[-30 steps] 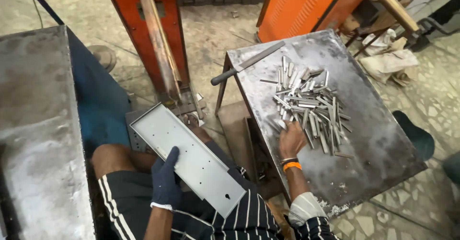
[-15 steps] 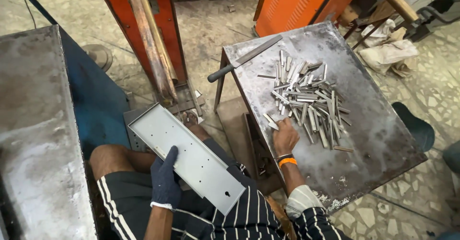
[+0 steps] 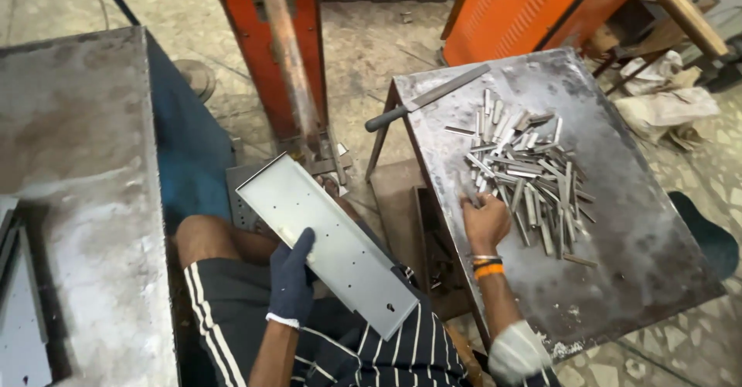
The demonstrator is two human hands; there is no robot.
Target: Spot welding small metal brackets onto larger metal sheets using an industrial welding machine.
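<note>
Gloved left hand [image 3: 292,279] is gripping the long grey perforated sheet-metal tray [image 3: 328,242] across the lap. Bare right hand [image 3: 485,218], grip narrow, is touching the pile of short grey metal strips [image 3: 525,178] on the scuffed steel tabletop [image 3: 618,263] at 3 o'clock; orange machine frame [image 3: 270,47] at 12.

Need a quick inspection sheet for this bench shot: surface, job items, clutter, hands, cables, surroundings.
Surface: grey metal table, scuffed and stained.
Job's things: long flat metal tray with small holes, lying across the lap; pile of short metal strips on the table.
Clutter: long blade with dark handle at the table's far edge.
Hands: left hand, in a dark glove, grips the tray's near edge; right hand, bare, rests on the strips at the pile's near side.
Cables: nothing seen.
Surroundings: orange machine frame ahead, orange cabinet, second metal bench at left, tiled floor.
</note>
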